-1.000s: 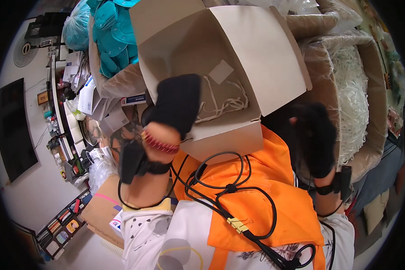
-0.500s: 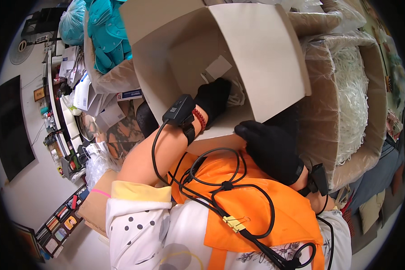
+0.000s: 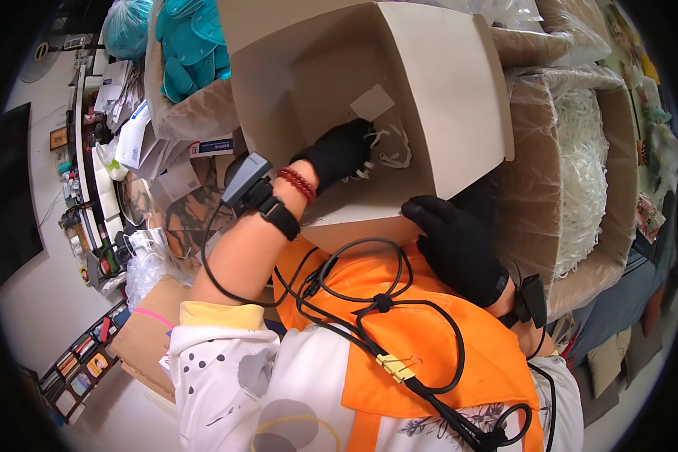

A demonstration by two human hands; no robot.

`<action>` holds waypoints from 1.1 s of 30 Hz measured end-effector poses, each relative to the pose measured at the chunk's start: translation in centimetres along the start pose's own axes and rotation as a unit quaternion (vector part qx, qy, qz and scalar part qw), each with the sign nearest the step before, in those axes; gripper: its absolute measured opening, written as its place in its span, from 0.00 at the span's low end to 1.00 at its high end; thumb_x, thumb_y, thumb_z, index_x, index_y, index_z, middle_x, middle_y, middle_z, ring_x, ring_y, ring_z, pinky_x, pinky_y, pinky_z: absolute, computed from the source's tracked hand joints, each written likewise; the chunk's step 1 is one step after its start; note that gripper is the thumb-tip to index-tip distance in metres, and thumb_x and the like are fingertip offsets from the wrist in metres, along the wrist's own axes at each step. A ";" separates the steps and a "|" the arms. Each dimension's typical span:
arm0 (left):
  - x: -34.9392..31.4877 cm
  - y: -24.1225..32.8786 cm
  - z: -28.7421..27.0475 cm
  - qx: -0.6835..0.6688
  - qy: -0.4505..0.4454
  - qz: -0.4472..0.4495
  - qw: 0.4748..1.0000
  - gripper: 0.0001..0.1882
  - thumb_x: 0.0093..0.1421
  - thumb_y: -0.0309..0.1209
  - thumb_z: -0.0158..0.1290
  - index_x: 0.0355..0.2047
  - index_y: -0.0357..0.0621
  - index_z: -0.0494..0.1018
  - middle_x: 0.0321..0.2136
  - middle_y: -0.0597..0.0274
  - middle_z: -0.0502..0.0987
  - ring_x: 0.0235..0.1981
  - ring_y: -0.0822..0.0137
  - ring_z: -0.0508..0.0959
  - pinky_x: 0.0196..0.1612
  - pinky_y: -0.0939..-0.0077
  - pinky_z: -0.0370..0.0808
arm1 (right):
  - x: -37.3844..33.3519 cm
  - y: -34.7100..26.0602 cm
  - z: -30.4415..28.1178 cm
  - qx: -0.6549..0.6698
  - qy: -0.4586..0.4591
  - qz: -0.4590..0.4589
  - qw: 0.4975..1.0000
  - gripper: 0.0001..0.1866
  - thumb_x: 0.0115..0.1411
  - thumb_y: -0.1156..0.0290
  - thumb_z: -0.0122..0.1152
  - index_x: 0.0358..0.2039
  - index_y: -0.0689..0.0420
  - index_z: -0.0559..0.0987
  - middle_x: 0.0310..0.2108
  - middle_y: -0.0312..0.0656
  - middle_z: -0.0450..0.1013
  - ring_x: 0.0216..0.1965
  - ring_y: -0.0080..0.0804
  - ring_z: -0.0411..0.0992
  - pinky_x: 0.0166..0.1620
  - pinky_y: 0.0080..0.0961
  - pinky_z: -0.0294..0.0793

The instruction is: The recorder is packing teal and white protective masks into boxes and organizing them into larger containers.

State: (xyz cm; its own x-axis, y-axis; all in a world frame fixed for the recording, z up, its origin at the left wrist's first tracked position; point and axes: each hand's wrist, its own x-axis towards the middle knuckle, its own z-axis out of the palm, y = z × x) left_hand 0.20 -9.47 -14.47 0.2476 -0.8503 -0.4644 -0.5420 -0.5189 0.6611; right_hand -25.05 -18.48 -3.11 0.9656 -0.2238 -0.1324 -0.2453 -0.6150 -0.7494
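A large cardboard box [image 3: 459,90] stands tilted with its open mouth toward me. My left hand [image 3: 343,154], in a black glove, reaches inside it near the bottom. Its fingers are closed round some thin white straps, whose ends poke out beside the fingertips. More loose white straps [image 3: 398,149] lie in the box just right of that hand, and a pale card [image 3: 372,102] lies beyond them. My right hand [image 3: 459,241], also black-gloved, grips the near edge of the box at its right corner; part of its grip is hidden.
On the right stands a plastic-lined carton [image 3: 531,181] heaped with white straps [image 3: 582,173]. Another lined carton [image 3: 196,113] at the far left holds teal flat pieces [image 3: 192,49]. Folded white boxes [image 3: 169,169] lie to the left. A black cable [image 3: 456,339] loops across my orange apron [image 3: 497,354].
My left hand has drawn back a little to the left inside the box, turning at the wrist, and white straps now show at its fingers. My right hand stays at the edge.
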 end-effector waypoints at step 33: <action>-11.0 4.3 -3.2 -0.681 0.232 0.075 0.690 0.14 0.72 0.41 0.45 0.31 0.48 0.69 0.20 0.72 0.64 0.20 0.78 0.64 0.23 0.82 0.62 | 16.4 2.8 5.2 -0.352 -0.142 0.016 0.925 0.11 0.50 0.63 0.67 0.32 0.54 0.85 0.35 0.47 0.80 0.36 0.49 0.80 0.40 0.40 0.80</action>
State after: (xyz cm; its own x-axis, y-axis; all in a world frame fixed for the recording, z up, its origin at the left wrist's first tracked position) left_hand -2.27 -2.67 -4.63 0.6733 -0.6759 -0.2998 0.5900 0.2468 0.7688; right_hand -9.48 -19.93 -10.81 0.9160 -0.1036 -0.3876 -0.1723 -0.9740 -0.1468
